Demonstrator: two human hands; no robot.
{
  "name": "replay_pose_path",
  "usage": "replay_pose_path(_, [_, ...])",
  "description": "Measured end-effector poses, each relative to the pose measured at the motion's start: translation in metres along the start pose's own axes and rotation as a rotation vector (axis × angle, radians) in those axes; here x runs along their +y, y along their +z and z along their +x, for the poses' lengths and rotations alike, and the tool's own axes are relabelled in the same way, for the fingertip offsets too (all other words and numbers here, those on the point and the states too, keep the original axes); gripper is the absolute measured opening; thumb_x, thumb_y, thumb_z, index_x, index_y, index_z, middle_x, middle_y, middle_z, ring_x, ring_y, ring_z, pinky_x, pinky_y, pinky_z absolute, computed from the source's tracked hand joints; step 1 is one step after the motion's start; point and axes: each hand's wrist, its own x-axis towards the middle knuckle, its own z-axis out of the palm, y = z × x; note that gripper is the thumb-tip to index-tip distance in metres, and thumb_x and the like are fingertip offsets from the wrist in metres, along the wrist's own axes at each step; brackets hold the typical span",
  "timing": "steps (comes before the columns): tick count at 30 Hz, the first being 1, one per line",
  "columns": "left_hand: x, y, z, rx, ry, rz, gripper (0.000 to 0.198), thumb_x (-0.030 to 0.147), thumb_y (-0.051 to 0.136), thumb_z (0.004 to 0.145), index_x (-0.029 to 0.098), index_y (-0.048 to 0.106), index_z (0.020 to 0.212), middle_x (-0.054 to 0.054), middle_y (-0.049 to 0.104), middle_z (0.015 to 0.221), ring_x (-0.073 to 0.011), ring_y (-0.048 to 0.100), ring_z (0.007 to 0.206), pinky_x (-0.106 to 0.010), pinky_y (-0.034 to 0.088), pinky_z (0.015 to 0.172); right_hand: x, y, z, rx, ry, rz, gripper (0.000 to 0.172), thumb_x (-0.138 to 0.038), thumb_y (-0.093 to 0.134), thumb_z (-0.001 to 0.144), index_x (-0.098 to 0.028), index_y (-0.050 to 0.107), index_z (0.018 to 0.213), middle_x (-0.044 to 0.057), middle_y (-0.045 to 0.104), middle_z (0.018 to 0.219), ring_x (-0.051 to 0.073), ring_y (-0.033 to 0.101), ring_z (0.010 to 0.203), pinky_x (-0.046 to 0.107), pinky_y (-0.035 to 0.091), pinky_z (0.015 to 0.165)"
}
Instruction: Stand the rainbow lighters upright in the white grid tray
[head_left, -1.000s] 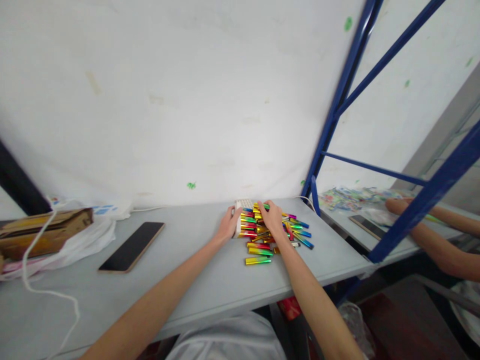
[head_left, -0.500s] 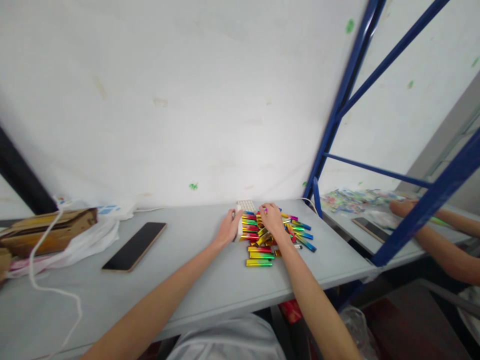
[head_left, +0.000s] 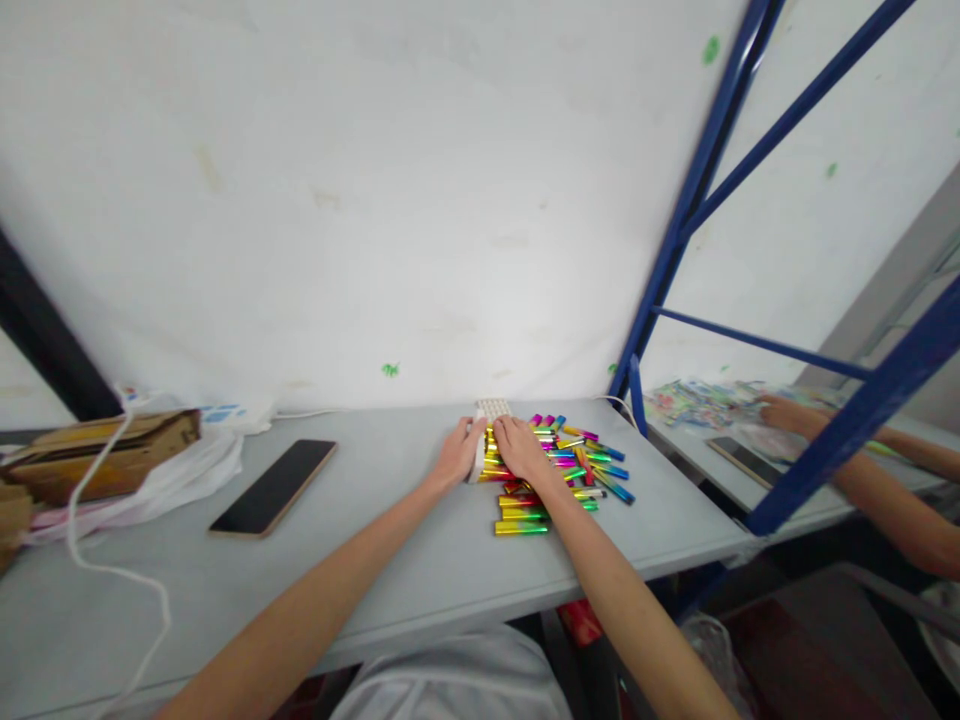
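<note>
My left hand (head_left: pixel 456 452) is closed around the left side of a white block (head_left: pixel 478 460), thumb up at its top edge. A white piece with rows of small holes or bumps (head_left: pixel 493 407) shows just behind it, against the wall side. My right hand (head_left: pixel 519 446) lies over shiny multicoloured tubes (head_left: pixel 491 468) stacked against the block, its fingers bent together on them and partly hiding them. To its right, more tubes (head_left: pixel 616 487) lie in a loose heap. Several others (head_left: pixel 520 527) rest side by side nearer the table's front edge.
A dark-screened phone (head_left: pixel 274 488) lies on the grey table (head_left: pixel 375 550) to the left. Beyond it are a cardboard box (head_left: pixel 112 455), a white plastic bag (head_left: pixel 202 470) and a white cable (head_left: pixel 120 572). A blue metal frame (head_left: pixel 675 240) rises at right; past it, another person's arm (head_left: pixel 862 490) reaches over a second table.
My right hand has moved left from the heap onto the tubes beside the white block, uncovering some tubes behind it. My left hand keeps its hold on the block.
</note>
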Motion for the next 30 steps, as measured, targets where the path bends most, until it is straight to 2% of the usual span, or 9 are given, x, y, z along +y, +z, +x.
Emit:
replay_pose_path(9, [0.006,-0.006,-0.005,0.009,-0.005,0.039,0.037,0.057,0.051,0.103,0.025,0.068,0.106,-0.007,0.082,0.098,-0.0310,0.076,0.100,-0.041,0.055,0.095,0.017,-0.010,-0.007,0.017,0.189,0.121,0.036,-0.023,0.040,0.115,-0.015,0.075,0.113,0.015,0.080,0.116,0.024,0.072,0.109,0.031,0.046,0.095])
replay_pose_path(13, [0.008,-0.006,-0.006,0.015,-0.006,0.060,0.037,0.057,0.051,0.103,0.025,0.069,0.108,-0.007,0.083,0.099,-0.0311,0.076,0.102,-0.040,0.055,0.095,0.015,-0.015,-0.009,0.032,0.163,0.159,0.036,-0.019,0.040,0.113,-0.016,0.073,0.129,0.013,0.080,0.125,0.023,0.072,0.113,0.031,0.045,0.099])
replay_pose_path(16, [0.009,-0.006,-0.007,0.012,0.002,0.083,0.037,0.056,0.051,0.104,0.025,0.070,0.110,-0.008,0.083,0.099,-0.0312,0.077,0.100,-0.039,0.055,0.092,0.007,-0.019,-0.010,0.034,0.124,0.161,0.041,-0.022,0.037,0.114,-0.018,0.071,0.137,0.013,0.078,0.130,0.023,0.070,0.119,0.033,0.045,0.104])
replay_pose_path(20, [0.011,-0.006,-0.009,0.007,0.024,0.112,0.037,0.056,0.051,0.104,0.025,0.070,0.113,-0.009,0.083,0.099,-0.0305,0.077,0.098,-0.038,0.055,0.090,-0.013,-0.018,-0.013,0.020,0.093,0.100,0.044,-0.038,0.036,0.117,-0.023,0.073,0.135,0.014,0.075,0.132,0.029,0.066,0.123,0.044,0.042,0.111])
replay_pose_path(23, [0.010,-0.008,-0.008,0.014,0.027,0.135,0.036,0.055,0.052,0.105,0.026,0.070,0.113,-0.009,0.083,0.099,-0.0303,0.077,0.099,-0.036,0.054,0.090,-0.022,-0.015,-0.016,0.013,0.108,0.042,0.044,-0.042,0.038,0.116,-0.022,0.074,0.130,0.017,0.073,0.133,0.034,0.063,0.124,0.053,0.039,0.113])
replay_pose_path(30, [0.005,-0.032,0.004,0.031,-0.004,0.192,0.034,0.057,0.057,0.102,0.025,0.069,0.101,-0.006,0.079,0.079,-0.0319,0.077,0.091,-0.037,0.055,0.086,-0.006,-0.017,-0.020,-0.004,0.177,0.013,0.034,-0.036,0.047,0.112,-0.022,0.075,0.126,0.018,0.073,0.130,0.033,0.062,0.123,0.055,0.037,0.115])
